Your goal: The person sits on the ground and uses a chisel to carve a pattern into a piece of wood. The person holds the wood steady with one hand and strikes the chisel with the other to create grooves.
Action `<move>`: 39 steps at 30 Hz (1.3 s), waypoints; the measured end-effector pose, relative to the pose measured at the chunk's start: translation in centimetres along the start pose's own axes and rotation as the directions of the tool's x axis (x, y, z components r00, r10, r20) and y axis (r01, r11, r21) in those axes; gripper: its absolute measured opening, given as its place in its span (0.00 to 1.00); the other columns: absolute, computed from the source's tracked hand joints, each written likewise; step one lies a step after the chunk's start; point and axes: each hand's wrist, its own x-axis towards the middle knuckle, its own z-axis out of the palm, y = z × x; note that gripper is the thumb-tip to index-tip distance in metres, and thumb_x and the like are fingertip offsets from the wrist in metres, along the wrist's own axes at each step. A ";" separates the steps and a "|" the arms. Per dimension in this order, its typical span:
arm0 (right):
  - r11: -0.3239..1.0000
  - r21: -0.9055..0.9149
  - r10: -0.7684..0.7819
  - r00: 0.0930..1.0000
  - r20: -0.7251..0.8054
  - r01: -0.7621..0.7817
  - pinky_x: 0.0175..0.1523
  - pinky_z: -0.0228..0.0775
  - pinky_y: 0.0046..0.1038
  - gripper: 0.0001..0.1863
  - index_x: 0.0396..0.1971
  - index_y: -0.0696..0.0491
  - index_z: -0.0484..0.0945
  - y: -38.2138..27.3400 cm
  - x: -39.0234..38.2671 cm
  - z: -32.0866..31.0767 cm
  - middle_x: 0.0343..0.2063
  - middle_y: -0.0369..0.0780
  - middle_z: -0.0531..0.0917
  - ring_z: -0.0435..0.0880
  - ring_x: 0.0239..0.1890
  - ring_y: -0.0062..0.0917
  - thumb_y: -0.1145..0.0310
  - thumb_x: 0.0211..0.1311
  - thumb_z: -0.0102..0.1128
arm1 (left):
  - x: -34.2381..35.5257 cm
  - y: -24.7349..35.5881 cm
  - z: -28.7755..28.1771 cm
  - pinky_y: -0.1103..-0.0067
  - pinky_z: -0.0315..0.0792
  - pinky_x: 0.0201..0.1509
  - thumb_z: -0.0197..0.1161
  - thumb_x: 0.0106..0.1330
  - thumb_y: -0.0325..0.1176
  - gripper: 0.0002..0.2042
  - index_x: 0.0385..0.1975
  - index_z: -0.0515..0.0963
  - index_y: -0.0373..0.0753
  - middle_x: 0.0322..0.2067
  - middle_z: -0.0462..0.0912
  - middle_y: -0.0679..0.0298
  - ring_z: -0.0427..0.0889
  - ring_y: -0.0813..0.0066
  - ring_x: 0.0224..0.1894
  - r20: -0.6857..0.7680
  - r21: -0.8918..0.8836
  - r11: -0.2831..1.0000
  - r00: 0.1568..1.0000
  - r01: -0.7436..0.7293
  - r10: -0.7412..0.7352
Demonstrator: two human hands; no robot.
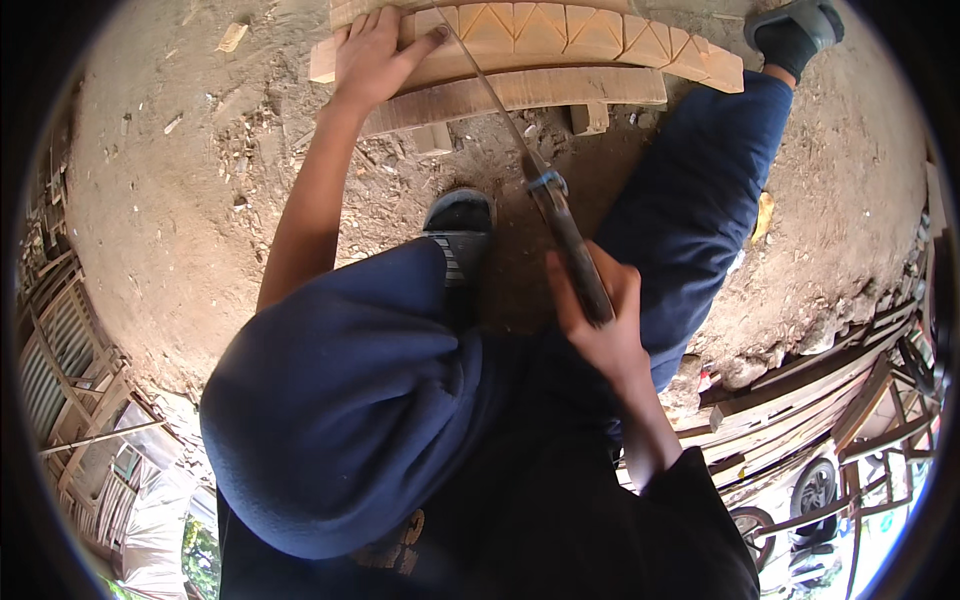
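Note:
My left hand [380, 62] grips a curved wooden piece [530, 25] near its left part, thumb on its face; carved triangles run along the piece's right portion. It rests on wooden boards [520, 90] with short blocks [588, 118] beneath. My right hand [600, 300] is closed around the dark handle of a saw [560, 220], with a blue band near the blade. The long thin blade slants up and left to the curved piece, beside my left thumb.
My legs in navy trousers and my sandalled feet [462, 212] frame the work on a dirt floor [160, 240] strewn with chips. Stacked planks [790, 390] and wheels [813, 490] lie at lower right; a wooden frame with corrugated sheet [70, 350] is at left.

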 end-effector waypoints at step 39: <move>0.998 -0.066 0.019 1.000 -0.001 -0.019 0.23 0.54 0.22 0.11 0.23 0.59 0.74 -1.1 1.2 0.7 0.14 0.30 0.69 0.63 0.21 0.07 0.74 0.68 0.59 | 1.1 2.1 -1.6 0.61 0.64 0.65 0.76 0.50 0.51 0.35 0.48 0.71 0.31 0.53 0.73 0.44 0.69 0.45 0.60 0.164 -0.022 0.996 0.983 0.083 -0.079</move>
